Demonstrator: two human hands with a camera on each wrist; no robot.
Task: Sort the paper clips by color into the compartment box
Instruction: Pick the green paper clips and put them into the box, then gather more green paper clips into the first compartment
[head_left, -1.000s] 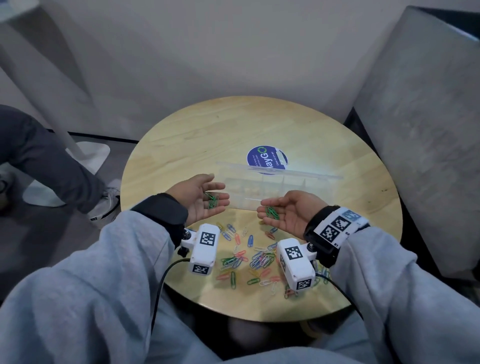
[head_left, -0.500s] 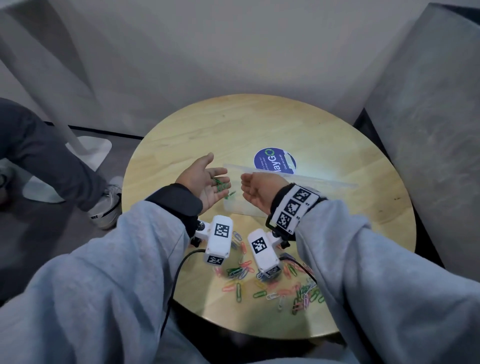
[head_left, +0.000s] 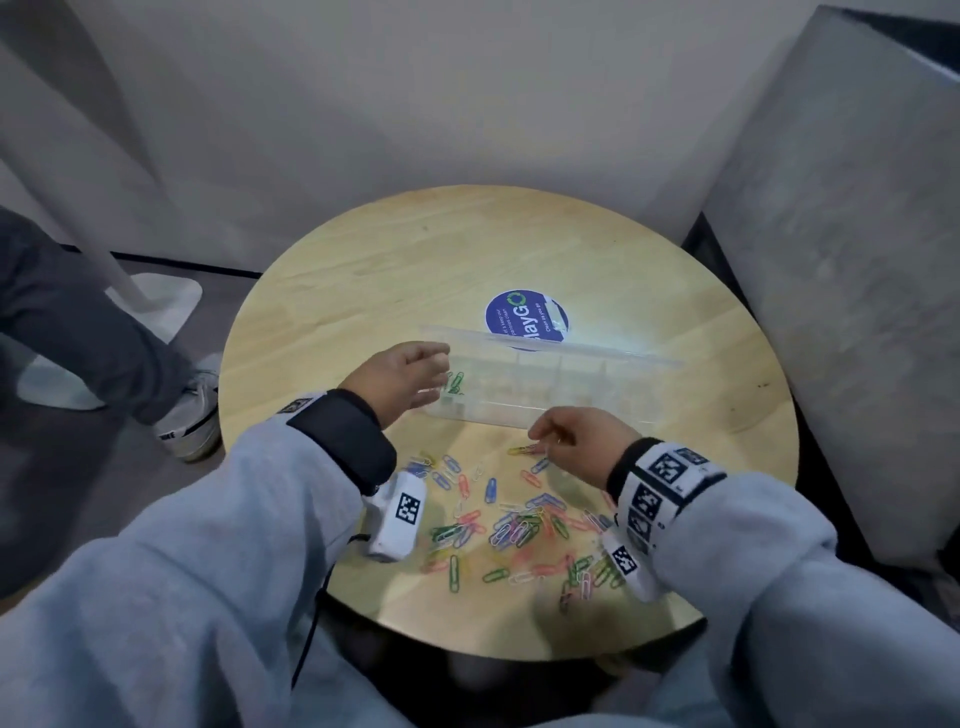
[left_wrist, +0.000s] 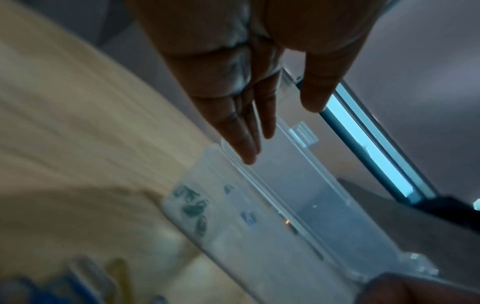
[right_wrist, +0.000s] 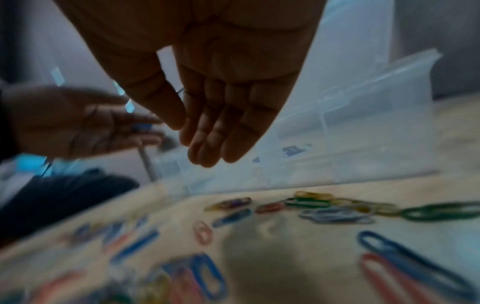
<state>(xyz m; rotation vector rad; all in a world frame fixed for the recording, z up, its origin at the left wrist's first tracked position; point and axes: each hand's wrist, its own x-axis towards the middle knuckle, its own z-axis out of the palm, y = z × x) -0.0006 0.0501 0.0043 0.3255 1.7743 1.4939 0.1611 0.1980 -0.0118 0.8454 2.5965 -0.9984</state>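
A clear compartment box (head_left: 519, 415) lies across the round table with its lid up. Several green clips (head_left: 456, 383) sit in its leftmost compartment, also seen in the left wrist view as green clips (left_wrist: 192, 207) inside the box (left_wrist: 272, 236). My left hand (head_left: 431, 376) hovers over that end, fingers straight and empty (left_wrist: 280, 131). My right hand (head_left: 540, 436) is low in front of the box (right_wrist: 350, 144), palm down, fingers straight, holding nothing (right_wrist: 192, 144). A mixed pile of coloured clips (head_left: 519, 525) lies nearer me, with a yellow clip (head_left: 522, 449) just under the right fingers.
The wooden table (head_left: 415, 260) carries a blue round sticker (head_left: 524, 319) behind the box. A grey block (head_left: 857, 260) stands close on the right. Another person's leg (head_left: 78, 332) and shoe (head_left: 187, 421) are on the floor at left.
Both hands held green clips palm-up a second ago. The clips now lie in the leftmost compartment, both hands are empty and palm-down, and the right hand has dropped back toward the pile.
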